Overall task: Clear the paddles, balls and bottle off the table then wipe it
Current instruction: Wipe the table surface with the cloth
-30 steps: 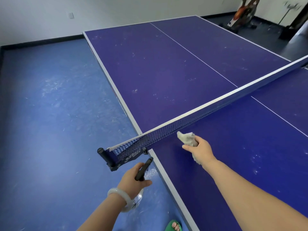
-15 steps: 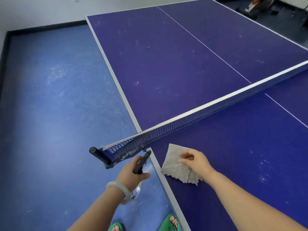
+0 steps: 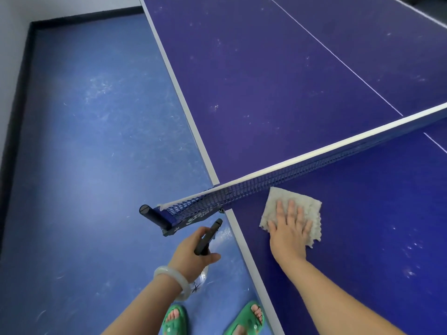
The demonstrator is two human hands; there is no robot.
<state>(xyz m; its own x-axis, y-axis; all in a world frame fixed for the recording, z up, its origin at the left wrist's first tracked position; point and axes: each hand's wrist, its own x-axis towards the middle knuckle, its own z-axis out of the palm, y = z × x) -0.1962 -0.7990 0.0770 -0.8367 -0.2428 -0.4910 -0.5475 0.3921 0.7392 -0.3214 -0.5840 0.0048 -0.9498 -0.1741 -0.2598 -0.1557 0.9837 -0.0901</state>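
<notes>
Our table (image 3: pixel 314 81) looks cleared, wiping remains: right hand (image 3: pixel 289 232) flat on cloth (image 3: pixel 307 204), left hand (image 3: pixel 193 252) gripping a dark handle (image 3: pixel 208 236)

**Q:** What bars the way across the tabletop (image 3: pixel 362 250)?

**A:** The net (image 3: pixel 314 165), stretched left to right just beyond the cloth (image 3: pixel 307 204). Its post (image 3: pixel 154 216) juts out past the left edge.

**Q:** And the open room?

**A:** Bare surface right of the cloth on the near side, the far half in view, and floor (image 3: pixel 84 165) to the left.
</notes>
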